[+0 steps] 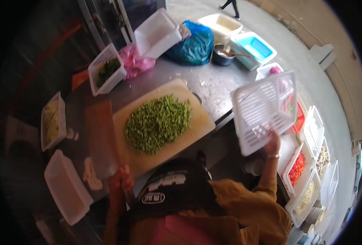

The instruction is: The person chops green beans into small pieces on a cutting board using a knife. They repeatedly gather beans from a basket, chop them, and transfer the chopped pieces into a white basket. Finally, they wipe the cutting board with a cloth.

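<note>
My left hand (120,180) grips the handle of a broad cleaver (99,134), its wide blade blurred and tilted beside the left end of a cutting board (196,124). On the board lies a wide mound of finely chopped green vegetable (158,124), perhaps beans. My right hand (273,143) holds a white perforated plastic basket (254,107) by its near right side. The basket hangs tilted in the air, to the right of the board and past the table's edge. No food shows in it.
A metal table (211,82) carries the board, with a blue plastic bag (194,46), a dark bowl (222,56) and several baskets at the back. A cream cloth (92,177) and a white tub (66,190) sit left. Baskets of chopped red vegetable (297,168) and pale strips (306,196) stand right.
</note>
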### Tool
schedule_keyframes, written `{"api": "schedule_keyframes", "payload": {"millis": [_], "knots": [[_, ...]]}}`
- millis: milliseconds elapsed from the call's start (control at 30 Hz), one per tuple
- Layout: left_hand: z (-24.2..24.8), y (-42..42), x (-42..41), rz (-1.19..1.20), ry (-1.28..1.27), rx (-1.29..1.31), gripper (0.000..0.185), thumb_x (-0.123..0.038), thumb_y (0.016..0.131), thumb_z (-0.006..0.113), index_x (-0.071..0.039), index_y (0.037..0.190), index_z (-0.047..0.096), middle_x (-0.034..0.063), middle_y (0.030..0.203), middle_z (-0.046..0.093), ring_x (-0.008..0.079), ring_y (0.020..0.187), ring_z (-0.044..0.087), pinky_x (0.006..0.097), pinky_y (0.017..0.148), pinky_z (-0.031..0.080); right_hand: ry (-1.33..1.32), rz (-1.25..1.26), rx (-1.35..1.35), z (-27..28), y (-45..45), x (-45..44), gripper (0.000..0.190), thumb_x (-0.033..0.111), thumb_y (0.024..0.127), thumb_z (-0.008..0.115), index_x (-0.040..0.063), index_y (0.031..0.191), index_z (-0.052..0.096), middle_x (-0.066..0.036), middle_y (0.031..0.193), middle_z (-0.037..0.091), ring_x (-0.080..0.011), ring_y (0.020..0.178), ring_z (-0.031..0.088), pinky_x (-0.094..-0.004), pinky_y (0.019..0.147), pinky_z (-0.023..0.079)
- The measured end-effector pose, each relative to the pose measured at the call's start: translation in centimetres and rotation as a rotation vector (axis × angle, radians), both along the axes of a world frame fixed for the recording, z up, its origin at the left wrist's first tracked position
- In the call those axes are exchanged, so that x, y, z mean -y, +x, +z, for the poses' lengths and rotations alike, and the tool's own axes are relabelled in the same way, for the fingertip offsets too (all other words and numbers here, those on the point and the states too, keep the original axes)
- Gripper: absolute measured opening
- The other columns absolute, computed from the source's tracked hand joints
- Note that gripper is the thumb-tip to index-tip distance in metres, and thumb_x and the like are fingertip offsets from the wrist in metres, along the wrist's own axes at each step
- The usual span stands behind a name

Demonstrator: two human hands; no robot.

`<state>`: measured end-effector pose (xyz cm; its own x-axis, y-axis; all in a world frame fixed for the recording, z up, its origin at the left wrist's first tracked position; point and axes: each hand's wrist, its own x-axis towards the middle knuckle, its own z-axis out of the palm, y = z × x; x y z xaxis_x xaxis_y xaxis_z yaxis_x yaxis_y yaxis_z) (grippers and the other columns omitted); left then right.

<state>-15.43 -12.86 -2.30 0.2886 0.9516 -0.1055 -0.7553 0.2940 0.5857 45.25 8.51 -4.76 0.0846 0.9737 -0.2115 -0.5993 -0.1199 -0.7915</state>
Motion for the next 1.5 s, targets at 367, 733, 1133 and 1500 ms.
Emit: {"api": "schedule_keyframes", "payload": {"millis": [367, 733, 1133, 1500], "knots": [[4.3, -2.9, 2.0, 0.275, -0.086, -0.513, 0.012, -0.004, 0.088, 0.055, -0.001, 0.076, 0.052, 0.0042, 0.056, 0.044, 0.0133, 0.043, 0.044, 0.0307, 0.043, 0.042, -1.101, -0.106, 0.116, -24.3, -4.1, 40.9, 0.056, 0.01, 0.079, 0.053, 0.003, 0.133, 0.043, -0.024, 0.114, 0.061, -0.0402, 0.1, 0.062, -0.0512, 0.086, 0.052], [2.2, -2.3, 0.9, 0.484, 0.3, -0.66, 0.015, -0.011, 0.096, 0.055, 0.001, 0.103, 0.056, 0.0086, 0.095, 0.059, 0.0134, 0.063, 0.052, 0.0292, 0.053, 0.045, -1.445, -0.537, 1.166, -23.9, -4.7, 38.7, 0.063, 0.009, 0.075, 0.059, -0.002, 0.135, 0.042, -0.03, 0.119, 0.059, -0.0443, 0.112, 0.057, -0.0479, 0.094, 0.047], [-3.9, -6.1, -1.5, 0.669, 0.143, -1.022, 0.016, -0.013, 0.094, 0.062, 0.002, 0.096, 0.066, 0.0046, 0.083, 0.065, 0.0125, 0.069, 0.06, 0.0269, 0.064, 0.048, -0.643, -0.455, 0.449, -23.2, -13.7, 25.0, 0.05, -0.009, 0.065, 0.05, -0.008, 0.115, 0.056, -0.017, 0.101, 0.065, -0.0321, 0.082, 0.065, -0.04, 0.068, 0.053], [-11.8, -9.9, -3.8, 0.729, -0.165, -0.987, 0.024, -0.011, 0.088, 0.069, 0.003, 0.106, 0.062, 0.0071, 0.097, 0.066, 0.0152, 0.081, 0.063, 0.0292, 0.071, 0.052, -0.654, -0.13, 0.685, -22.1, -23.7, 23.2, 0.044, -0.007, 0.066, 0.056, -0.012, 0.11, 0.06, -0.015, 0.082, 0.066, -0.0281, 0.067, 0.064, -0.0374, 0.057, 0.051]]}}
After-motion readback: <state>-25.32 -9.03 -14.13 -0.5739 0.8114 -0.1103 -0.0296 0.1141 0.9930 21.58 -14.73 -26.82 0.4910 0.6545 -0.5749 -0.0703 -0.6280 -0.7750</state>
